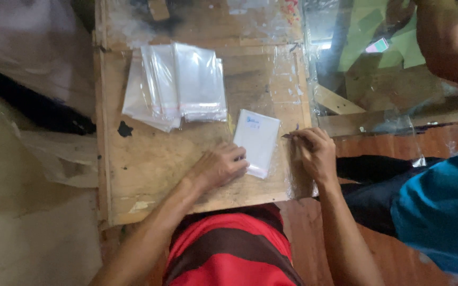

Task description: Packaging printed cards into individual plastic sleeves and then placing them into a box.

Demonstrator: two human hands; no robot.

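Note:
My left hand (219, 165) rests on the wooden board (149, 164), its fingertips pressing the left edge of a small white packet in a clear sleeve (257, 142). My right hand (315, 152) is at the board's right edge, its fingers pinched on a thin strip of clear film (288, 136) just right of the packet. A fanned stack of empty clear plastic bags (178, 85) lies at the back of the board, beyond both hands.
Another person in a blue top (443, 206) sits at the right, an arm (449, 42) reaching over a glass-topped surface (377, 69). Crumpled paper (64, 156) lies left of the board. My red and dark striped shirt (234, 249) is below.

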